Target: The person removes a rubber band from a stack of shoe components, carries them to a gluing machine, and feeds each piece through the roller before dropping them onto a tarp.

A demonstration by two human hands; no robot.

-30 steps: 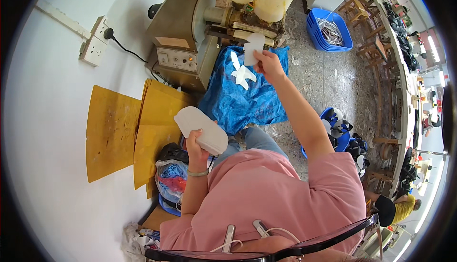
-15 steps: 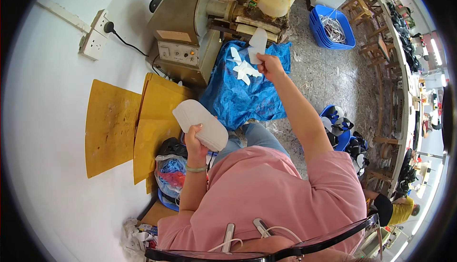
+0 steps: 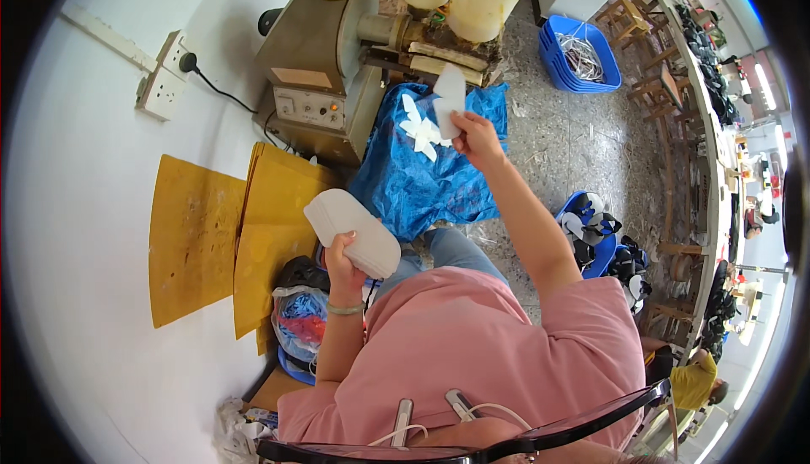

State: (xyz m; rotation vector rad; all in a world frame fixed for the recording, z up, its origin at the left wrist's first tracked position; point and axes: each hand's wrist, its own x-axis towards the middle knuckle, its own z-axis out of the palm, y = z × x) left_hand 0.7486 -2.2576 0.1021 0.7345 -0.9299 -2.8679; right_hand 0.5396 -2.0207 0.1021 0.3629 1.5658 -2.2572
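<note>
A thick stack of off-white insole-shaped sheets rests in my left hand, the thumb on top and the other fingers mostly hidden underneath. My right hand pinches the near end of a single white shaped piece, which looks thin. That piece is held up over a blue plastic sheet, close to the front of a grey-green machine with rollers. Several white pieces lie spread on the blue sheet, just left of my right hand.
Two cloudy plastic containers stand on the machine. Yellow boards lean at the left wall, below a power socket. Stacked blue baskets hold white strips. Black-and-white items fill a tub at right. A person in yellow sits far right.
My right hand and its white piece have shifted slightly down and left in the picture, with the whole view moving a little. Both hands keep their hold.
</note>
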